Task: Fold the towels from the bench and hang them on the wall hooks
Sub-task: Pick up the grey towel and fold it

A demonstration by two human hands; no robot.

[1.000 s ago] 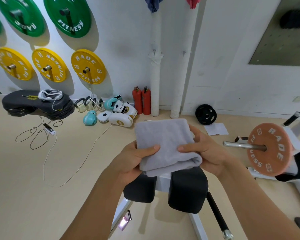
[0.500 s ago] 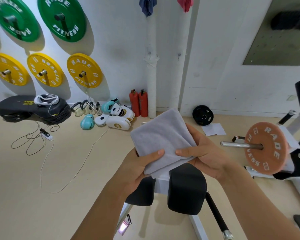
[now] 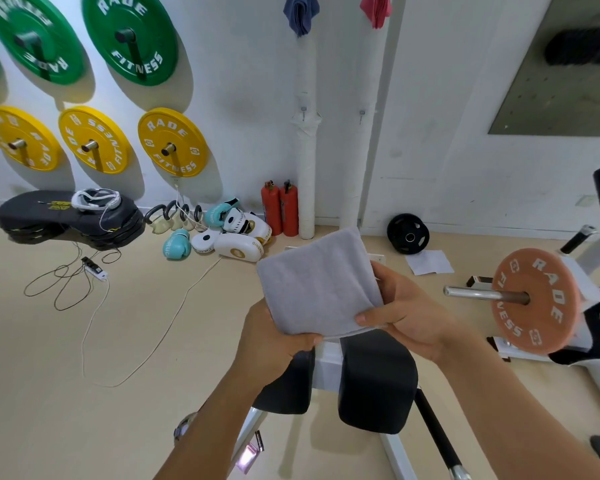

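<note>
Here, folded grey towel (image 3: 317, 285) held above the bench pads (image 3: 376, 379), pinched at lower edge by left hand (image 3: 274, 337) and right hand (image 3: 400, 308); blue towel (image 3: 300, 12) and red towel (image 3: 376, 8) hung on wall beyond.

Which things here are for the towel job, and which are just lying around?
For the job: grey towel in left hand and right hand; blue towel, red towel, empty hooks.
Lying around: boxing gloves, fire extinguishers, yellow plates.
</note>
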